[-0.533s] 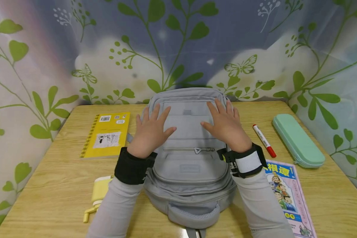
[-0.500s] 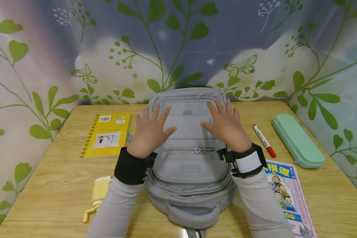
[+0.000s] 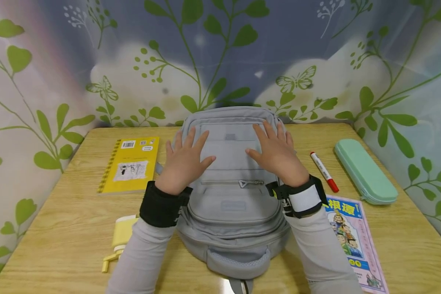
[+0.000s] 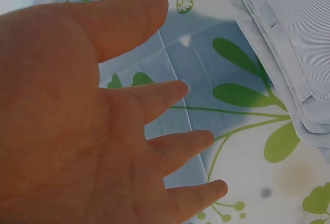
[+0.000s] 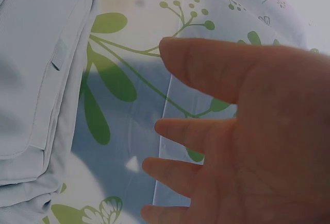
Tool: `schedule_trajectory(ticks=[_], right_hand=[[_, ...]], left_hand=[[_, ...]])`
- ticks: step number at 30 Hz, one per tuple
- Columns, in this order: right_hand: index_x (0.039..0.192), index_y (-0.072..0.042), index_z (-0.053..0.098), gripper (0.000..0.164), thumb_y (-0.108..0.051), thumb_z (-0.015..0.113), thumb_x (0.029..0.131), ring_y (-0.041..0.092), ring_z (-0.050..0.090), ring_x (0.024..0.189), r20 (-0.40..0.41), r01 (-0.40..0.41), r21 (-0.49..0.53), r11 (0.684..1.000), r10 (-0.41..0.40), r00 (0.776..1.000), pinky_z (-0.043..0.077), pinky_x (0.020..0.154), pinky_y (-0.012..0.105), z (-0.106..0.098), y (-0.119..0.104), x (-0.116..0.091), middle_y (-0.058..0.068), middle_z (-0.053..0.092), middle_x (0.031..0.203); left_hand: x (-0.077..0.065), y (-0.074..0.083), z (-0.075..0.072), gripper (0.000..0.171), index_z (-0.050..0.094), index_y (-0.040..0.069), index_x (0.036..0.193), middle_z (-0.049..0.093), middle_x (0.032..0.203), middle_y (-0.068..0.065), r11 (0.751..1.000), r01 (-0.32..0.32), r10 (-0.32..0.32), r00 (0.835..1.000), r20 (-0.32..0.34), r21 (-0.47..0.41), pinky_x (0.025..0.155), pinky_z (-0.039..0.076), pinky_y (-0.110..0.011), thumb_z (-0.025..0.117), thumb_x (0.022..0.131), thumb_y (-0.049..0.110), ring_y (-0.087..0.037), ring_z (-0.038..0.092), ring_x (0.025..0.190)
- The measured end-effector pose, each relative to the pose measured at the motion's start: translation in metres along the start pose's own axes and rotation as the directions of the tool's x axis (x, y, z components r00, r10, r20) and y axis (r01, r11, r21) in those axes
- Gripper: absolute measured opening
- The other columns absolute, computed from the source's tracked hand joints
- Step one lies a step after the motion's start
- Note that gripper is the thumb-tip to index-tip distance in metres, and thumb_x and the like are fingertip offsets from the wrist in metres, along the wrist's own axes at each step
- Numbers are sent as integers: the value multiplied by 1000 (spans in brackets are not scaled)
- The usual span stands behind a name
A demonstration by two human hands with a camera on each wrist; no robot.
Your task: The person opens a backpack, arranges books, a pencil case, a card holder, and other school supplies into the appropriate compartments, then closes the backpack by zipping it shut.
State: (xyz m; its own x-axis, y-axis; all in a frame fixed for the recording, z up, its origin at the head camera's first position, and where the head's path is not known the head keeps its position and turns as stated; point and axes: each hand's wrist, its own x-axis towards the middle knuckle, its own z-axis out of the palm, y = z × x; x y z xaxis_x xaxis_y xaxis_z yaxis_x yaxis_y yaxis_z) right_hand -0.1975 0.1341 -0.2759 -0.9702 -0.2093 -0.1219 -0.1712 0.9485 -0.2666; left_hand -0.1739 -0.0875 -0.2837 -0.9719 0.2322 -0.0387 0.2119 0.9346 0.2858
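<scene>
Head view: hands (image 3: 181, 163) (image 3: 279, 157) splayed; beneath, a rounded, creased fabric backpack (image 3: 230, 157).

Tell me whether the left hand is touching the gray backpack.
Apart. The left wrist view shows it: the leaf-print backdrop is visible between the left hand, fingers spread, and the gray backpack.
</scene>
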Motion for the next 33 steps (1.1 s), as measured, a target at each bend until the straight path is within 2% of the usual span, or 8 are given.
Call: schedule_trajectory(ticks=[9,14,16,20,22,26,29,33], right_hand=[[151,-16,12,68,-39,47,97,43,-9,142,-72,35,25,999,-33,997,-3,113,59,-4,7,-3,14,2,158],[147,-11,27,58,-30,50,97,45,1,142,-201,149,44,988,-137,970,1,112,60,-12,11,-22,17,17,155],[144,-9,32,55,-28,51,97,46,4,141,-226,182,27,983,-171,959,3,112,62,-17,15,-36,17,20,153],[139,-9,41,50,-26,55,95,47,11,139,-205,288,-54,956,-292,934,8,110,64,-18,29,-71,18,27,151],[137,-10,44,49,-27,58,93,47,18,138,-142,373,-106,922,-385,912,14,108,65,-10,38,-87,17,32,148],[139,-15,42,57,-37,60,90,45,28,135,66,528,-108,843,-524,849,28,102,64,19,55,-119,12,35,148],[144,-20,35,66,-45,60,88,41,24,138,217,534,-44,844,-514,830,30,103,61,43,58,-136,6,26,153],[146,-21,30,76,-44,66,83,38,22,140,276,498,-42,866,-469,839,29,105,59,68,57,-143,6,21,155]], left_hand=[[1,4,2,66,15,24,151,6,158,-14,1000,-17,17,1000,-4,22,112,2,-62,45,96,46,-44,0,143],[-13,9,-1,64,21,23,150,12,157,-14,994,-97,101,989,-109,43,112,5,-63,48,96,43,-44,7,142],[-25,11,-4,61,28,20,148,19,155,-15,983,-169,178,967,-180,64,111,10,-63,51,95,40,-44,15,141],[-56,10,-3,53,44,17,139,40,145,-15,924,-350,379,890,-252,154,107,25,-59,58,91,37,-40,38,130],[-70,8,5,50,50,17,135,48,138,-14,878,-436,471,858,-204,197,104,32,-56,60,90,37,-37,47,123],[-91,1,31,49,49,20,135,48,138,-9,814,-560,557,828,68,153,103,37,-52,56,91,42,-32,47,125],[-100,-5,50,52,44,22,139,42,145,-8,818,-571,538,801,263,66,104,36,-52,53,91,44,-34,40,131],[-105,-13,66,57,41,24,141,37,149,-6,851,-525,489,799,350,10,103,35,-55,55,90,45,-35,35,135]])
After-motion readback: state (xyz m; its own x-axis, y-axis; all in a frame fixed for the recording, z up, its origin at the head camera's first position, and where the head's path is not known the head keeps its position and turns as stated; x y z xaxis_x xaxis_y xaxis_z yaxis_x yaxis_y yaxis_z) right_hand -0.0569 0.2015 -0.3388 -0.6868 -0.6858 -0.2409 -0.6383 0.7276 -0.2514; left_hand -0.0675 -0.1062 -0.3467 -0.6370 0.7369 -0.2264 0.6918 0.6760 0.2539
